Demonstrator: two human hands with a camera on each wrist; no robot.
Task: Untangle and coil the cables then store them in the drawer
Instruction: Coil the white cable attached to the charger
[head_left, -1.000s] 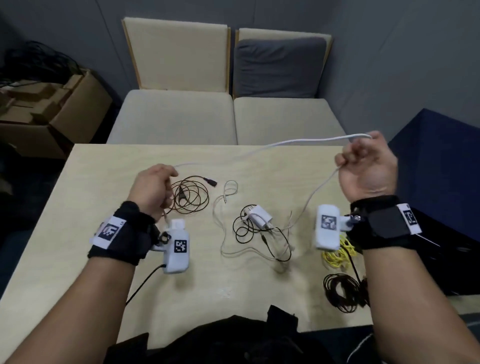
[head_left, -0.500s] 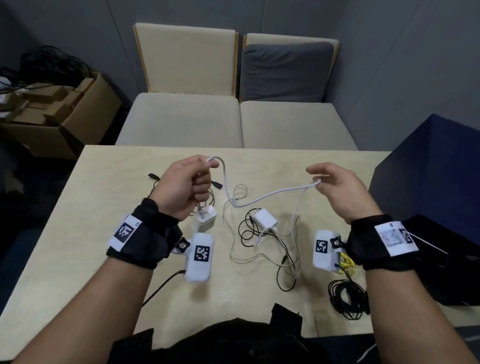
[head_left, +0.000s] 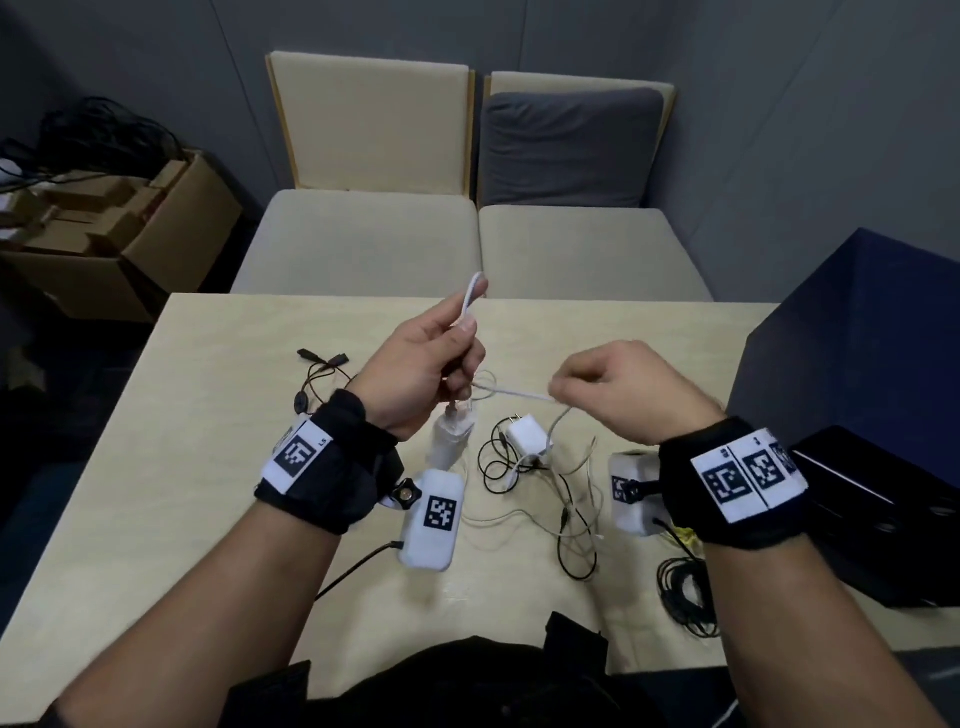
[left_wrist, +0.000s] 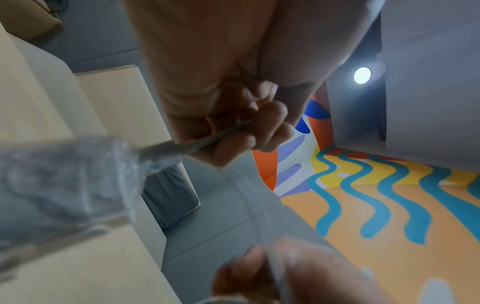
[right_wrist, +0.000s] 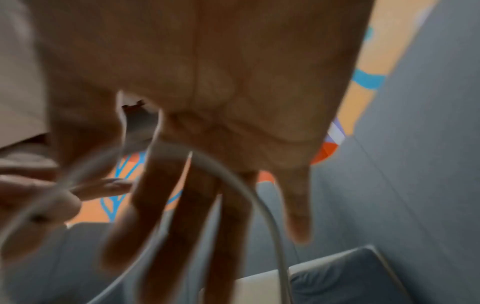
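Note:
My left hand grips a folded white cable above the table, and a loop of it sticks up past my thumb. A white charger plug hangs on this cable just under that hand; it is a blurred shape in the left wrist view. My right hand pinches the same cable a short way to the right, and the cable curves across its fingers. Below the hands a second white adapter lies in a tangle of black and thin white cables.
A brown cable lies at the left of the table. A yellow cable and a black coil lie at the right edge, beside a black box. Two beige chairs stand behind, with cardboard boxes at far left.
My hands have drawn close together over the table's middle. The left hand has risen, a cable loop now sticking above it. The right hand has slid left along the cable.

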